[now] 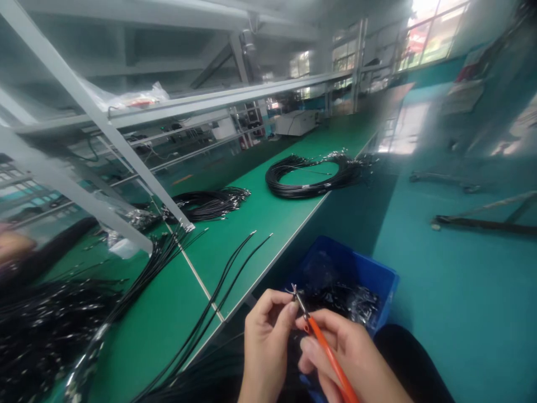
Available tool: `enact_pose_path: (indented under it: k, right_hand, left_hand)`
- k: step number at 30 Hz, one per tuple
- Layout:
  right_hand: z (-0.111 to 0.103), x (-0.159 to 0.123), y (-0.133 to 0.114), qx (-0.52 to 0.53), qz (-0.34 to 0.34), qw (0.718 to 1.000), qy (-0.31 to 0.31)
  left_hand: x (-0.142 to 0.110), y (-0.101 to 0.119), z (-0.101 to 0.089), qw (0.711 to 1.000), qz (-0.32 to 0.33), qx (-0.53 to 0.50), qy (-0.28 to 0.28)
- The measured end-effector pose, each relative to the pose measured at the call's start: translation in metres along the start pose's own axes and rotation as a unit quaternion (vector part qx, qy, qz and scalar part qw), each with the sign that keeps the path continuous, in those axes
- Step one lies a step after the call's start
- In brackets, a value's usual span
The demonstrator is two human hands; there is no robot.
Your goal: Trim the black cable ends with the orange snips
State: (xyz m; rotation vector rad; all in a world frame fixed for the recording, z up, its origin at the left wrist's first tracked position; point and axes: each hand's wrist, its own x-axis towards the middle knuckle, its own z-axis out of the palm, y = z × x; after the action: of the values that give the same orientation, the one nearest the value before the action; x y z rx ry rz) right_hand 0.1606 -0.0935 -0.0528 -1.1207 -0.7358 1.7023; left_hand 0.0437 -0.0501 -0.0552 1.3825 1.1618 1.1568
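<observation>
My left hand (268, 330) is closed in a pinch on the end of a black cable, just above the blue bin. In my right hand (342, 350) is a pair of orange-handled pliers (329, 355), with the fingers wrapped round the handle. The metal tip of the pliers reaches up to the left fingertips and meets thin stripped wire ends there. How far the jaws are apart is too small to tell. Two or three loose black cables (218, 288) lie over the table edge, left of my left hand.
On the green table (243, 246) lie a large coil of black cable (289, 190), a smaller cable bundle (205, 204) and a dark heap of cables (50, 330). The blue bin (377, 268) holds clear plastic bags. Shelf posts (130, 173) rise at left, near another person's blurred hand (14, 246).
</observation>
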Motion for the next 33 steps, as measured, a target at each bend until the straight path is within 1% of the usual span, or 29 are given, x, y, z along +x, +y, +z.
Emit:
enact_pose_path:
  k: [6, 9, 12, 19, 24, 26, 29, 31, 33]
  right_hand:
    - [-0.01, -0.002, 0.003, 0.001, -0.002, 0.999, -0.035]
    - [-0.016, -0.002, 0.007, 0.015, 0.008, 0.997, -0.071]
    - [-0.018, 0.0, 0.009, 0.027, 0.015, 0.994, -0.109]
    - [-0.018, 0.005, 0.007, 0.042, 0.02, 0.992, -0.117]
    - [-0.02, 0.006, 0.008, 0.038, 0.004, 0.992, -0.123]
    - [-0.021, 0.004, 0.009, 0.005, -0.001, 0.995, -0.1]
    - [-0.021, -0.001, 0.013, -0.045, -0.02, 0.998, -0.032]
    - [-0.022, -0.004, 0.016, -0.061, -0.058, 0.996, 0.027]
    - [-0.022, -0.004, 0.017, -0.06, -0.114, 0.988, 0.088]
  left_hand:
    - [0.002, -0.001, -0.002, 1.0, 0.002, 0.006, 0.016]
    - [0.001, -0.004, -0.003, 1.0, 0.005, 0.006, 0.023]
    - [0.0, -0.005, -0.001, 1.0, 0.004, 0.012, 0.016]
    - [-0.003, -0.004, 0.002, 1.0, 0.007, 0.022, 0.006]
    - [-0.003, -0.005, 0.003, 0.999, 0.017, 0.044, 0.005]
    - [-0.002, -0.005, 0.004, 0.998, 0.024, 0.058, 0.008]
    - [-0.001, -0.006, 0.003, 0.994, 0.042, 0.098, 0.017]
    - [-0.002, -0.006, 0.002, 0.99, 0.058, 0.13, 0.023]
    - [-0.003, -0.005, 0.002, 0.985, 0.073, 0.155, 0.025]
